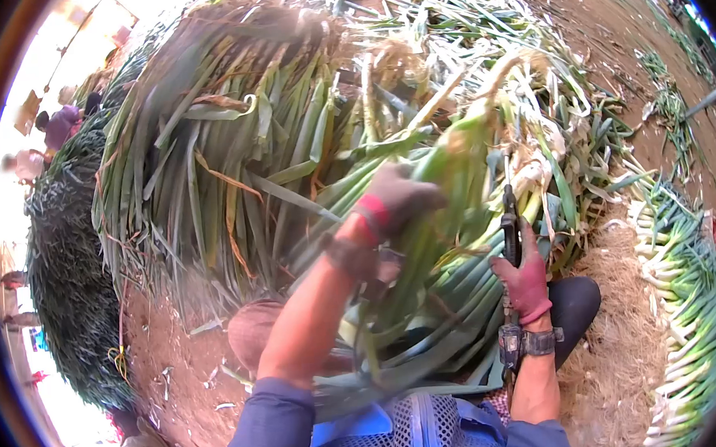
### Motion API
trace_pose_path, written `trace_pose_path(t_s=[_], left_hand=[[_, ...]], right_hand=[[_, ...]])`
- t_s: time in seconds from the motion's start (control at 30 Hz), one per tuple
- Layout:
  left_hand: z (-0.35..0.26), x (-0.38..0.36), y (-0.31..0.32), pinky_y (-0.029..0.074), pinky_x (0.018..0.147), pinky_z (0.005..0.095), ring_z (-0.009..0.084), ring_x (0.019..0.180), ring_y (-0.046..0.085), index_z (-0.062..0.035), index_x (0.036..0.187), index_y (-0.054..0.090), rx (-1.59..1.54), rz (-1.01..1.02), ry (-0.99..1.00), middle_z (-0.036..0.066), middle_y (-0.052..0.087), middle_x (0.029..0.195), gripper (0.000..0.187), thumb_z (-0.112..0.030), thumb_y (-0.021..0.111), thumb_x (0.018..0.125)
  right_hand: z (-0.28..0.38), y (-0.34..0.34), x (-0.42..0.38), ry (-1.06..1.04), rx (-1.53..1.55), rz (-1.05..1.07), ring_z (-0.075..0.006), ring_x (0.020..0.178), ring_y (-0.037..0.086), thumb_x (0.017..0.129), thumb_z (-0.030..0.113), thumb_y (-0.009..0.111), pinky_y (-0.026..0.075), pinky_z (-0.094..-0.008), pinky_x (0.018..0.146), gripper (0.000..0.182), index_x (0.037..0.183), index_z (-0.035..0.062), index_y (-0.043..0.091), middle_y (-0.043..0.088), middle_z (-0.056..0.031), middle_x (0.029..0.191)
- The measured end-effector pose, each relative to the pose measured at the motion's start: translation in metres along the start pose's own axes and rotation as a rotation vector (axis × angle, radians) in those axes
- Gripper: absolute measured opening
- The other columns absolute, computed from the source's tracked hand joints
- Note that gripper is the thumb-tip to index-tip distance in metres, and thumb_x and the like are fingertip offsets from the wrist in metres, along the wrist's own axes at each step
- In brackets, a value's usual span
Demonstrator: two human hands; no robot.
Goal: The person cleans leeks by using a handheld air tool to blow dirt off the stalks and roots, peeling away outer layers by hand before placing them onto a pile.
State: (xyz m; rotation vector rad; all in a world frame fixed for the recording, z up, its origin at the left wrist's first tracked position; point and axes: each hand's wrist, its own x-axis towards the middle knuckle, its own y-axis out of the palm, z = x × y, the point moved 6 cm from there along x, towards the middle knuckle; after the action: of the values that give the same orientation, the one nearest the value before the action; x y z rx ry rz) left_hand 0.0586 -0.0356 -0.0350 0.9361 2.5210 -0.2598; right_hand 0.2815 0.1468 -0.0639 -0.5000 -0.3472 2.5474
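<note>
Leeks against left grip (blurred), black tool in right grip.

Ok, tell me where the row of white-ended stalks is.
The row runs down the head view's right side, just beyond the pale fibrous heap.

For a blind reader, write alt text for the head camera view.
Gloved left hand holds a motion-blurred bunch of leek-like plants; gloved right hand grips a dark-handled tool. Beyond lies a large heap of similar plants, and a row of them lies at right.
</note>
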Motion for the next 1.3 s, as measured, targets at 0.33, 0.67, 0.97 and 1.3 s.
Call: trace_pose_path(t_s=[0.33, 0.67, 0.97, 1.3], left_hand=[[0.127, 0.007, -0.038, 0.056, 0.072, 0.0337, 0.0169, 0.078, 0.067, 0.0032, 0.108, 0.077, 0.161, -0.068, -0.221, 0.01, 0.075, 0.094, 0.048, -0.03, 0.089, 0.076], [0.131, 0.007, -0.034, 0.058, 0.076, 0.034, 0.0158, 0.081, 0.069, 0.002, 0.112, 0.077, 0.146, -0.052, -0.157, 0.008, 0.076, 0.095, 0.043, -0.027, 0.087, 0.082], [0.124, 0.002, -0.029, 0.058, 0.075, 0.0336, 0.0151, 0.08, 0.068, 0.0012, 0.113, 0.077, 0.049, -0.03, -0.153, 0.007, 0.076, 0.096, 0.04, -0.025, 0.086, 0.084], [0.123, 0.004, -0.028, 0.057, 0.073, 0.0324, 0.0133, 0.078, 0.067, 0.0023, 0.112, 0.077, 0.024, -0.021, -0.108, 0.005, 0.075, 0.093, 0.039, -0.025, 0.087, 0.085]], right_hand=[[0.012, 0.038, -0.044, -0.187, -0.589, 0.274, -0.0451, 0.115, 0.065, 0.081, 0.024, 0.08, 0.053, -0.0478, 0.1, 0.098, 0.165, 0.0065, 0.033, 0.065, -0.0275, 0.125], [0.002, 0.079, -0.003, -0.214, -0.638, 0.268, -0.048, 0.097, 0.069, 0.085, 0.027, 0.068, 0.057, -0.053, 0.088, 0.088, 0.165, 0.0116, 0.036, 0.066, -0.0288, 0.108], [0.035, 0.09, 0.083, -0.087, -0.782, 0.261, -0.0452, 0.092, 0.072, 0.08, 0.022, 0.069, 0.057, -0.0485, 0.088, 0.091, 0.164, 0.0065, 0.037, 0.072, -0.0299, 0.096], [0.026, 0.079, 0.136, 0.021, -0.787, 0.26, -0.0362, 0.092, 0.073, 0.083, 0.022, 0.064, 0.058, -0.044, 0.086, 0.091, 0.167, 0.011, 0.031, 0.074, -0.0227, 0.103]])
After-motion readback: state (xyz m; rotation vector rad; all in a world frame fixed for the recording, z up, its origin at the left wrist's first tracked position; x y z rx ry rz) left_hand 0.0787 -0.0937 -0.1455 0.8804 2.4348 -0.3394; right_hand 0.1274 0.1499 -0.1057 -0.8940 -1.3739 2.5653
